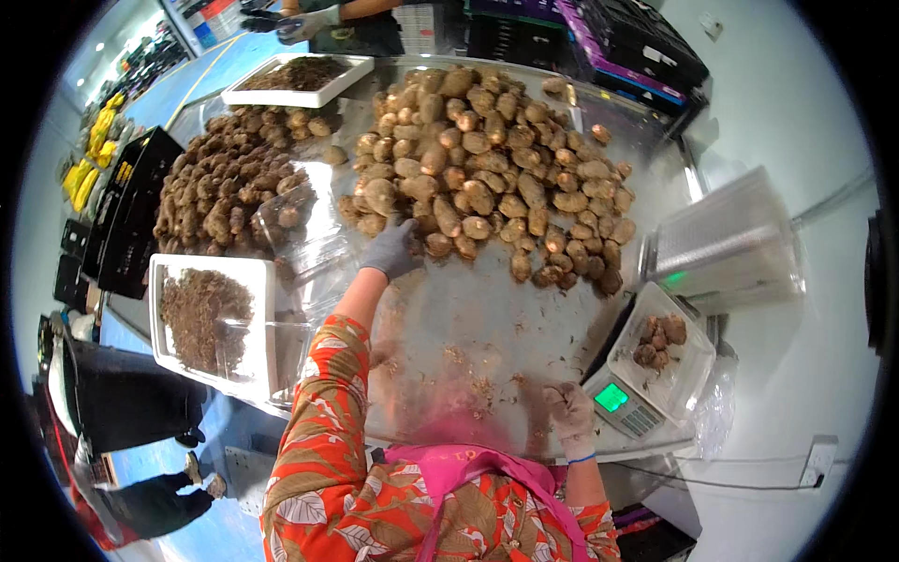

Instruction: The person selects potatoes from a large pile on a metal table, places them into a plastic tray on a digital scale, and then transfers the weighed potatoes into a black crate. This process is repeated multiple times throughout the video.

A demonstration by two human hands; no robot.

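Observation:
My left hand (393, 249), in a grey glove, reaches out to the near edge of a big pile of brown tubers (487, 169) on the metal table (449, 328); its fingers rest among the nearest tubers and I cannot tell whether it grips one. Close to my body, my right hand (569, 410), in a light glove, lies low on the table with its fingers curled and nothing visible in it. It is just left of a digital scale (623, 403) that carries a white tray (688, 370) with a few tubers (658, 339).
A second, darker tuber pile (229, 187) lies at the left. White trays of brown scraps stand at the left (211, 323) and at the back (300, 80). A clear plastic bag (304, 220) lies between the piles. Another person's gloved hands (300, 21) work at the far edge. Black crates (131, 211) stand at the left.

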